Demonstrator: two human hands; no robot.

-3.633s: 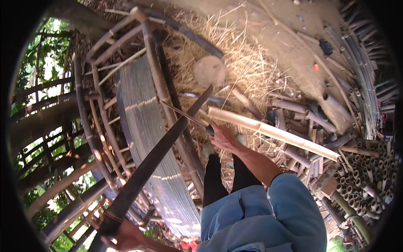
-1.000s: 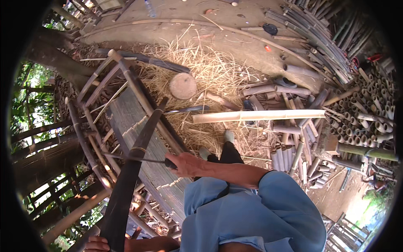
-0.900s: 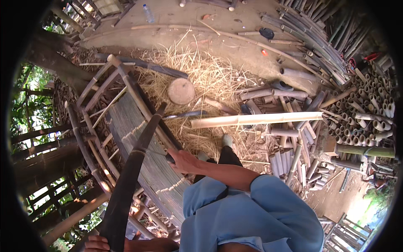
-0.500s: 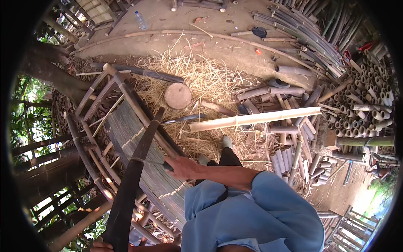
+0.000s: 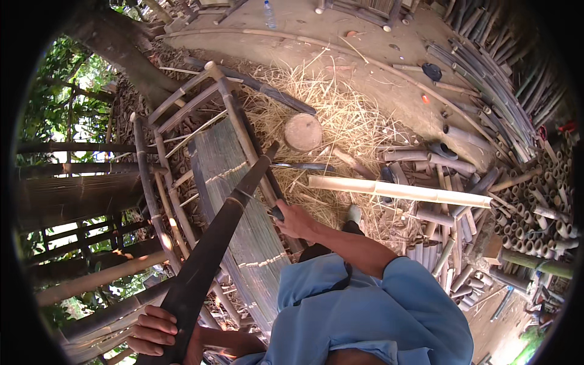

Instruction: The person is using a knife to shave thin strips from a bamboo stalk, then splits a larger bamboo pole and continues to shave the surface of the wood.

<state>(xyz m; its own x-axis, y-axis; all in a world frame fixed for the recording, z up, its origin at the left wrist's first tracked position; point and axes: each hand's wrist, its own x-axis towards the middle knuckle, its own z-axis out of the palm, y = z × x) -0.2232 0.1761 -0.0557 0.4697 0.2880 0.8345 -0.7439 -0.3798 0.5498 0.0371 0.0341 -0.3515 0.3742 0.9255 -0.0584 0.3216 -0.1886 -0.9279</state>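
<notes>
My left hand point(image 5: 153, 331) is wrapped around the lower end of a long dark bamboo pole point(image 5: 210, 246). The pole slants up and away to the right, over a bamboo-slat bench point(image 5: 261, 234). In my right hand point(image 5: 296, 220) is a knife point(image 5: 278, 213) with a dark handle. Its thin blade reaches left to the pole and meets it near a joint in the upper half; whether it has cut in cannot be made out. Just beyond the pole's far end stands a round chopping block point(image 5: 303, 132).
Pale shavings point(image 5: 347, 97) cover the ground around the block. A pale split bamboo length point(image 5: 395, 191) lies right of the bench. Cut bamboo tubes point(image 5: 535, 213) are piled at the right, with long poles point(image 5: 486, 109) behind. A bamboo fence point(image 5: 79, 194) stands left.
The whole view has shifted, so the scene sits farther right. More of my left hand now shows on the pole's lower end. The knife remains against the pole, near the same joint.
</notes>
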